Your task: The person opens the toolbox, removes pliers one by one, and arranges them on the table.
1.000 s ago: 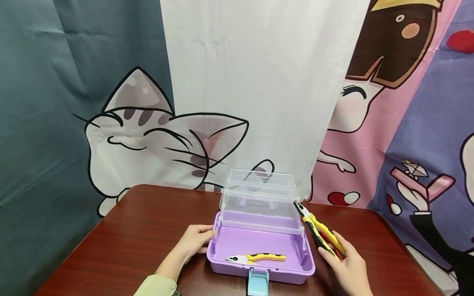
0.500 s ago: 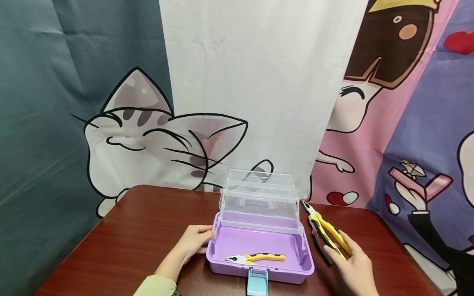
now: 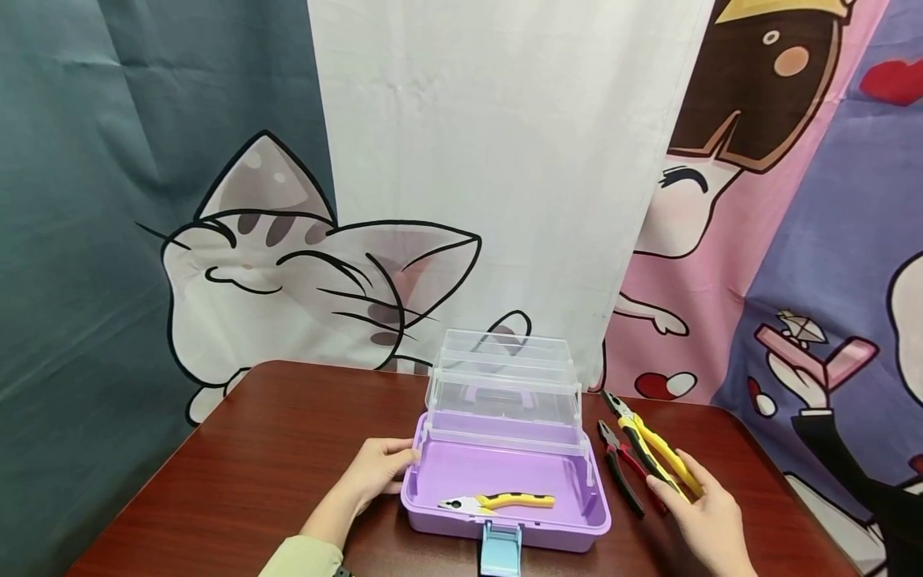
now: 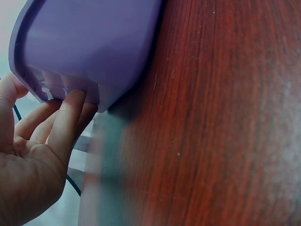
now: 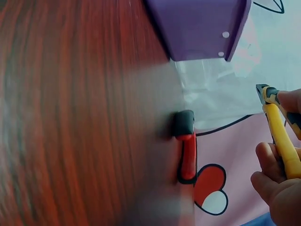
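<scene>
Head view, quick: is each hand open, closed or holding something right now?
Left hand: holding the purple toolbox by its left side.
Right hand: holding yellow-and-black-handled pliers by the handles, outside the box.

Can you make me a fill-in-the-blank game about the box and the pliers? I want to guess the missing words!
1. The bottom part of the open box is coloured ____.
2. Inside the box lies just ____ pair of pliers.
3. The person's ____ hand holds the yellow-and-black pliers.
4. The other pliers, lying on the table, have black and ____ handles.

Missing words: purple; one; right; red.
</scene>
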Demonstrator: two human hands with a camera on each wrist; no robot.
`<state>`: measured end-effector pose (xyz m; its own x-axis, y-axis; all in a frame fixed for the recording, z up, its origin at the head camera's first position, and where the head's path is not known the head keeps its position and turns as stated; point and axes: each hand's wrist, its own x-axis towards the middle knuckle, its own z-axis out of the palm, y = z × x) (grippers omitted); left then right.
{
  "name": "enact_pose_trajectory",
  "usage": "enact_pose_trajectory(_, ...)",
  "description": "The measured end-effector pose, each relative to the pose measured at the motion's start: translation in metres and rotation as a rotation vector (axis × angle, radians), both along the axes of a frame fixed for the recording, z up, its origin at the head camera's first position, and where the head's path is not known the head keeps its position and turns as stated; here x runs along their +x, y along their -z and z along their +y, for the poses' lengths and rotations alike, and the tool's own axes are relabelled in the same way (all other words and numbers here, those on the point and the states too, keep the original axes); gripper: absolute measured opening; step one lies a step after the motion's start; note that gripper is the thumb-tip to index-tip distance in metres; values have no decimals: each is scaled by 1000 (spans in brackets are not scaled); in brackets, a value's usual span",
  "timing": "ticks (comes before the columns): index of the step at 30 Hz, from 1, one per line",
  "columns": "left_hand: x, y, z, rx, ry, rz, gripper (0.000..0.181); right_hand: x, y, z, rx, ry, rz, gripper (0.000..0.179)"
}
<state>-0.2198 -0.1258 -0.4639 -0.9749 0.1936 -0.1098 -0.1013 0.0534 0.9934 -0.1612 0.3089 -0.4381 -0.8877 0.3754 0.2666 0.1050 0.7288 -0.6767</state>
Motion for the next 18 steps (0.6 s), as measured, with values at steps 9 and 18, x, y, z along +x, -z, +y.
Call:
enact_pose_trajectory(9, 0, -1, 0, -1, -1, -7, 49, -2, -3, 15, -2, 5, -89, 74)
enact_pose_trajectory(18, 0, 0, 0, 1, 1, -7, 50, -3, -1, 26, 52, -12, -46, 72)
